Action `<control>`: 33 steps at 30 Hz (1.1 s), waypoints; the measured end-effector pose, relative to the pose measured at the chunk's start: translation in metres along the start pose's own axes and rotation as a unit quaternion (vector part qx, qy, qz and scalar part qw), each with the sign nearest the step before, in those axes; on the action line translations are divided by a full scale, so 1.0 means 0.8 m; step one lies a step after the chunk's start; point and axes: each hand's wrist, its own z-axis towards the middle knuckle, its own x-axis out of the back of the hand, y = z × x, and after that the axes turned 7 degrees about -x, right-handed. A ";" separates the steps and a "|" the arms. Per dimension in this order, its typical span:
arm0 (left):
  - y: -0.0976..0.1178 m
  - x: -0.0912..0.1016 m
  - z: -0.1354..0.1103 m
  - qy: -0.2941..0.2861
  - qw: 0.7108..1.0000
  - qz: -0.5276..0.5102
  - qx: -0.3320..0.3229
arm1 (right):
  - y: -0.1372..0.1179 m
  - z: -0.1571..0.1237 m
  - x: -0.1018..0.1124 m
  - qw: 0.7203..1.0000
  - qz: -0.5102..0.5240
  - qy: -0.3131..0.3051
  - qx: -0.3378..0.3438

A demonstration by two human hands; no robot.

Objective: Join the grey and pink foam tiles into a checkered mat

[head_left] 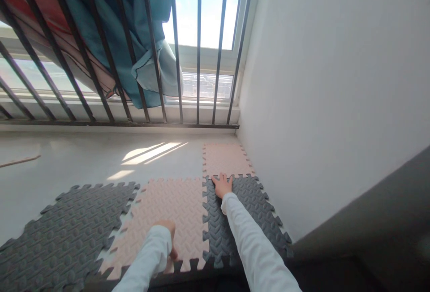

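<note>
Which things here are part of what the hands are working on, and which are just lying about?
In hand: right hand pressing the seam between the grey foam puzzle mat tile and the far pink foam tile; left hand on the near pink foam tile.

Lying about: loose grey foam tile, wooden stick, blue cloth.

I see pale pink foam tiles (pixel 173 213) and dark grey foam tiles (pixel 250 202), all embossed with a leaf-like tread. My sleeves (pixel 250 242) are white; the bars (pixel 198 45) black, the cloth (pixel 134 27) teal.
</note>
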 end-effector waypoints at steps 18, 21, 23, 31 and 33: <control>0.002 -0.007 -0.009 0.005 1.000 0.015 0.004 | -0.038 -0.138 -0.006 0.994 0.050 -0.066 0.074; -0.017 -0.017 -0.034 0.083 0.996 -0.020 -0.005 | -0.040 -0.180 -0.020 0.994 0.060 -0.064 0.060; -0.043 -0.028 -0.056 0.153 0.984 -0.084 0.019 | -0.039 -0.202 -0.029 0.995 0.077 -0.050 0.045; -0.149 -0.096 -0.122 0.185 0.933 -0.124 0.283 | -0.041 -0.235 -0.041 0.994 0.101 0.032 0.035; -0.156 -0.103 -0.122 0.179 0.931 -0.138 0.285 | -0.043 -0.237 -0.040 0.994 0.108 0.024 0.026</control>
